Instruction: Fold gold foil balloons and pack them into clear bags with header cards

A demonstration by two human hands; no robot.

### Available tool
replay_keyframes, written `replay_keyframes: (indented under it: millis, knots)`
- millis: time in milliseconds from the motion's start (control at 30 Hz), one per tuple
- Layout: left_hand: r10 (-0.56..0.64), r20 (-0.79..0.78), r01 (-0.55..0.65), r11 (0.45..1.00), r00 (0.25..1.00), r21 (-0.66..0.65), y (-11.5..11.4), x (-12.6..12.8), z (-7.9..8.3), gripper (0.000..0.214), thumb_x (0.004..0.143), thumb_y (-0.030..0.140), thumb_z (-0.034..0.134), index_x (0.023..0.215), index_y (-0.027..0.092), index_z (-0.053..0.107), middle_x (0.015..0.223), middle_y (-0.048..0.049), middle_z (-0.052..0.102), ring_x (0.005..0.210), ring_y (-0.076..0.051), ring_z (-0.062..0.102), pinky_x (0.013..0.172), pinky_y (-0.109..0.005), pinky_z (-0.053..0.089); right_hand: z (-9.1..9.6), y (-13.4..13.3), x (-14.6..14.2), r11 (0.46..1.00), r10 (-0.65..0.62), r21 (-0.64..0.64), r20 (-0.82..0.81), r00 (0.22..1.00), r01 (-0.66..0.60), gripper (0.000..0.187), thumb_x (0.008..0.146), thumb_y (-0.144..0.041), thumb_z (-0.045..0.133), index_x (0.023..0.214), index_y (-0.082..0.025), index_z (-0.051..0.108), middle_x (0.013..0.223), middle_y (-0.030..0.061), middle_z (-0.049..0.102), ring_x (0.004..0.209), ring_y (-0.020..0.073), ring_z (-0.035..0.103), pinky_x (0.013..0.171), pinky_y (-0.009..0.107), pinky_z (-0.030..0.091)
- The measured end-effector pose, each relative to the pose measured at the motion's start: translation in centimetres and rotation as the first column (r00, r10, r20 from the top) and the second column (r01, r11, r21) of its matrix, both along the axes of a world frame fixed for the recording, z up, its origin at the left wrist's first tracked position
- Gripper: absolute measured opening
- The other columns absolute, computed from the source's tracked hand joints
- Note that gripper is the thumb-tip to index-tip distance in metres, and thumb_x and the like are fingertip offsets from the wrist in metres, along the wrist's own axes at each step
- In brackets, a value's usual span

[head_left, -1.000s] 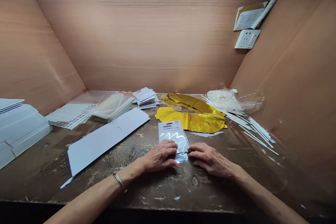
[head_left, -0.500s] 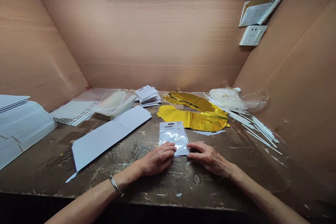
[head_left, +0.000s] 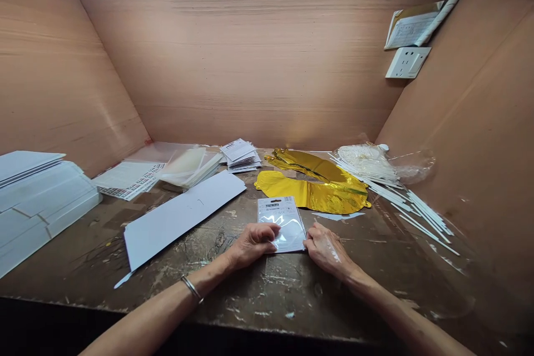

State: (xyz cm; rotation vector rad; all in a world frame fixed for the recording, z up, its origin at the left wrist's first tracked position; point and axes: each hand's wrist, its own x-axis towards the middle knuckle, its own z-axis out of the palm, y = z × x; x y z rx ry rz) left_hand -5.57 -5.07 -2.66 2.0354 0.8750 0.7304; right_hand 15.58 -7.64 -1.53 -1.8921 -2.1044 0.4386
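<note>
A small clear plastic packet [head_left: 282, 221] with a printed white header card lies flat on the worn wooden bench [head_left: 258, 289]. My left hand [head_left: 250, 245] has its fingers curled on the packet's lower left corner. My right hand [head_left: 325, 247] presses on the lower right edge, fingers bent and close together. Just behind the packet lie folded gold foil balloons [head_left: 317, 186].
A long white card [head_left: 183, 214] lies to the left. Behind it are label sheets [head_left: 129, 178], clear bags [head_left: 189, 164] and a stack of small cards [head_left: 242, 154]. White sticks [head_left: 413, 203] and a plastic bag [head_left: 371, 158] are on the right. White boxes [head_left: 37, 200] sit far left.
The folded bottom flap of the packet now lies flat under it. Both hands have shifted slightly forward along its lower edge. The head view has tilted a little.
</note>
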Motion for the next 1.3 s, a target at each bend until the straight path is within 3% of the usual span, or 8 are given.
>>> replay_keyframes:
  millis: [133,433,633,800,1000,1133,1200,1300]
  knots:
    - [0.078,0.063,-0.077,0.997,0.995,-0.021,0.1,0.2,-0.7,0.006,0.066,0.014,0.060,0.070,0.016,0.055,0.108,-0.0074,0.056,0.109,-0.020,0.045,0.089,-0.031,0.038,-0.1,0.4,0.0,0.993,-0.098,-0.103,-0.385,0.918,0.063,0.006,0.065,-0.020,0.049,0.070,-0.017,0.050,0.059,-0.0010,0.054,0.058,0.0128,0.050,0.051,0.023,0.033]
    - [0.367,0.076,-0.374,0.917,0.927,0.139,-0.5,-0.1,0.8,0.015,0.068,0.020,0.058,0.083,0.018,0.056,0.128,-0.0099,0.040,0.117,-0.024,0.038,0.093,-0.037,0.035,0.6,1.8,0.6,0.902,-0.307,-0.376,-0.905,0.294,-0.214,0.036,0.051,-0.025,0.070,0.081,-0.014,0.053,0.051,-0.0070,0.047,0.037,0.0051,0.042,0.035,0.018,0.032]
    - [0.613,0.360,-0.414,0.765,0.703,-0.494,2.3,-0.4,3.2,0.036,0.066,0.039,0.058,0.088,0.014,0.045,0.056,0.0004,0.055,0.042,-0.015,0.055,0.033,-0.024,0.041,2.8,6.2,-1.2,0.934,-0.209,-0.238,-0.969,0.133,-0.267,0.030,0.050,-0.023,0.075,0.072,-0.013,0.056,0.054,-0.0042,0.051,0.039,0.0062,0.046,0.038,0.020,0.038]
    - [0.659,0.520,-0.429,0.751,0.544,-0.503,9.2,-3.9,7.1,0.026,0.064,0.031,0.062,0.071,0.014,0.043,0.046,0.0038,0.048,0.034,-0.012,0.051,0.028,-0.020,0.039,4.9,9.6,-1.8,0.964,0.019,-0.041,-0.975,0.222,-0.264,0.024,0.064,-0.036,0.063,0.067,-0.013,0.058,0.059,0.0008,0.058,0.047,0.0122,0.055,0.052,0.030,0.047]
    - [0.847,0.293,-0.698,0.531,0.443,-0.481,19.3,-7.3,9.4,0.013,0.073,0.019,0.054,0.067,0.013,0.044,0.052,-0.0011,0.050,0.044,-0.014,0.055,0.040,-0.026,0.045,6.4,7.6,2.9,0.905,0.376,-0.056,-0.360,0.854,-0.422,0.054,0.064,-0.037,0.063,0.116,-0.030,0.049,0.075,0.0032,0.062,0.065,0.0175,0.056,0.060,0.029,0.042]
    - [0.887,0.209,-0.805,0.461,0.411,-0.374,21.9,-6.1,9.1,0.019,0.073,0.023,0.055,0.085,0.011,0.049,0.085,-0.0150,0.057,0.076,-0.024,0.059,0.055,-0.030,0.047,6.4,6.4,6.0,0.954,0.297,-0.005,-0.120,0.947,-0.300,0.037,0.076,-0.041,0.050,0.111,-0.031,0.054,0.086,0.0051,0.057,0.079,0.0189,0.052,0.071,0.031,0.039]
    - [0.845,0.213,-0.847,0.520,0.490,-0.115,20.7,-3.6,8.8,0.033,0.070,0.028,0.058,0.098,0.013,0.049,0.103,-0.0155,0.053,0.087,-0.023,0.055,0.065,-0.030,0.046,6.1,6.5,6.8,0.962,0.260,-0.033,-0.210,0.943,-0.272,0.039,0.076,-0.038,0.050,0.113,-0.026,0.052,0.086,0.0045,0.057,0.079,0.0172,0.051,0.071,0.029,0.040]
    - [0.411,0.057,-0.414,0.895,0.910,0.167,15.7,1.9,8.0,0.047,0.067,0.035,0.060,0.108,0.016,0.049,0.110,-0.0097,0.052,0.073,-0.015,0.055,0.068,-0.028,0.045,5.5,6.9,6.8,0.956,0.250,-0.052,-0.363,0.898,-0.287,0.041,0.074,-0.031,0.053,0.114,-0.021,0.052,0.081,0.0025,0.057,0.074,0.0149,0.051,0.068,0.026,0.040]
